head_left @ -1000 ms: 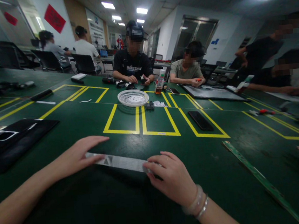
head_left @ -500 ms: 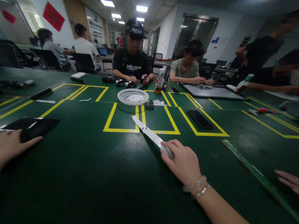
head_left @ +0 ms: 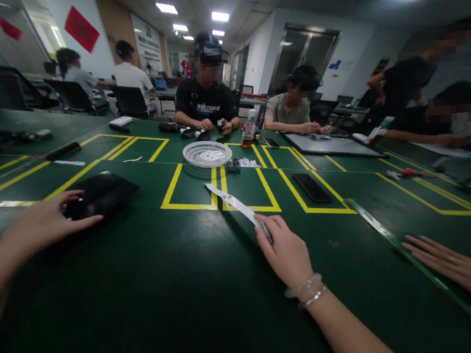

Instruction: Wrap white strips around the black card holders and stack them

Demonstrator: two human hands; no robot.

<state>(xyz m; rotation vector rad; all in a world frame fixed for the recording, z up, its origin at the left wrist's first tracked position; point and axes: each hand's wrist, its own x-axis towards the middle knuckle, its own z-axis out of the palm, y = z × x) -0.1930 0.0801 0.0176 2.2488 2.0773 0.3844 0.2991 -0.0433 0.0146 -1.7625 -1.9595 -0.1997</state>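
My left hand [head_left: 42,224] is closed on the near-left end of a black pouch-like item [head_left: 106,194], thumb in front and fingers over its top edge. What the pouch is exactly, I cannot make out. Farther right, my right hand [head_left: 285,249] pinches the near end of a glossy white strip [head_left: 236,203], and a grey edge shows beside the fingers. The strip stretches away from me, slightly bent, above yellow tape squares on the green table [head_left: 180,293]. Two bracelets circle the right wrist.
A white round basket [head_left: 207,155] lies beyond the strip, with small dark parts [head_left: 233,166] beside it. A black phone [head_left: 311,187] rests to the right. Another person's hand [head_left: 448,264] lies by a long green strip [head_left: 410,257]. Several people sit around the table.
My left hand has moved right with the black pouch, now gripping it. The white strip bends more, its middle raised off the table. The other person's hand and the green strip have shifted.
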